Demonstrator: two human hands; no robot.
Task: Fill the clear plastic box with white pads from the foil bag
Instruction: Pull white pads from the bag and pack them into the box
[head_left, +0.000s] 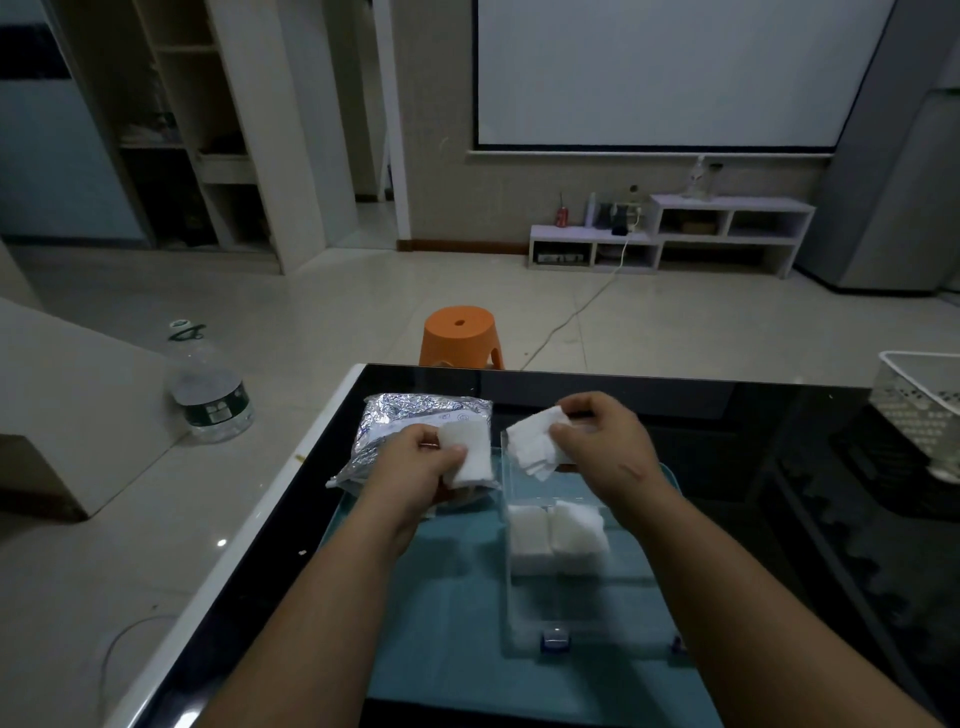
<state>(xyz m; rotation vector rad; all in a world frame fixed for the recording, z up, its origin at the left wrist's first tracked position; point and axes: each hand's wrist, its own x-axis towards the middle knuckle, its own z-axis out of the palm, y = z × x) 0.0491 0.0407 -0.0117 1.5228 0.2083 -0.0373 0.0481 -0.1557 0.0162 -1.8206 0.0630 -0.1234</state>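
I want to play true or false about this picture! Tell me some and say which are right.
The left hand holds a stack of white pads. True.
The clear box is empty. False: pad stacks sit inside.
The stool is orange. True.
The foil bag lies right of the box. False: it lies left of it.
The right hand holds nothing. False: it pinches loose pads.

A: Colour of the pads (556, 535)?
B: White, every stack. The foil bag (395, 426) is crinkled silver with blue print on a white panel.
A: And the box (597, 608)?
B: Clear, with blue latches (555, 640). The mat (447, 623) is plain teal.
A: Surroundings?
B: The table (727, 415) is glossy black with a white rim. The stool (457, 332) is orange. The basket (914, 400) is white with a grid of holes.
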